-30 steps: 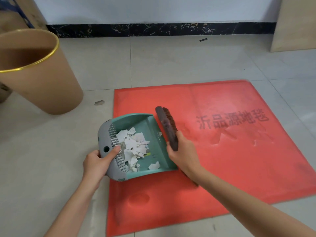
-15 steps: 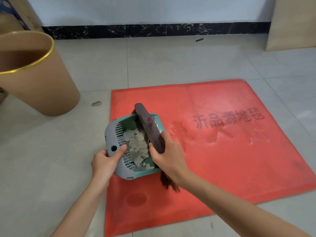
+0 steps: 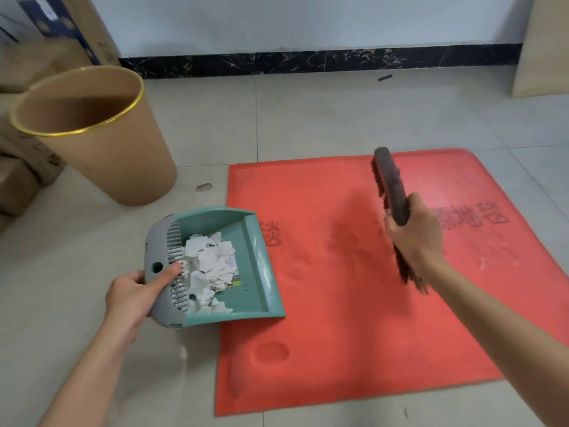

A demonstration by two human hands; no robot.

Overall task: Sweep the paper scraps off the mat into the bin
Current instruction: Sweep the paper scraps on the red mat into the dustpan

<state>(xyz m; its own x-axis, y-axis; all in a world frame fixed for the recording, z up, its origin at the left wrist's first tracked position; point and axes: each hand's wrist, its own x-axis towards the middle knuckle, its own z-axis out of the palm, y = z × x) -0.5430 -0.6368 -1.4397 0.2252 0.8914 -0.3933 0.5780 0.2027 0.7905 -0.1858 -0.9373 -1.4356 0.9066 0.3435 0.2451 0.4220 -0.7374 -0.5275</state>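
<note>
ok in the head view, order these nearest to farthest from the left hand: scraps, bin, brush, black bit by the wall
1. scraps, in the dustpan the left hand holds
2. bin, ahead to the left
3. brush, off to the right
4. black bit, far back by the wall

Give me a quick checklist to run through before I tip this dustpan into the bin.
1. Load seated: ok. The paper scraps lie toward the back of the dustpan, away from its open lip.
2. Grip on the pan: ok. The left hand holds the grey back edge, thumb on top.
3. Brush out of the way: ok. The right hand holds the brush over the mat, apart from the pan.
4. Bin ready: ok. The bin has an open mouth and no lid.
5. Mat fully swept: cannot tell. Pale flecks near its right side may be scraps or scuffs.
</note>
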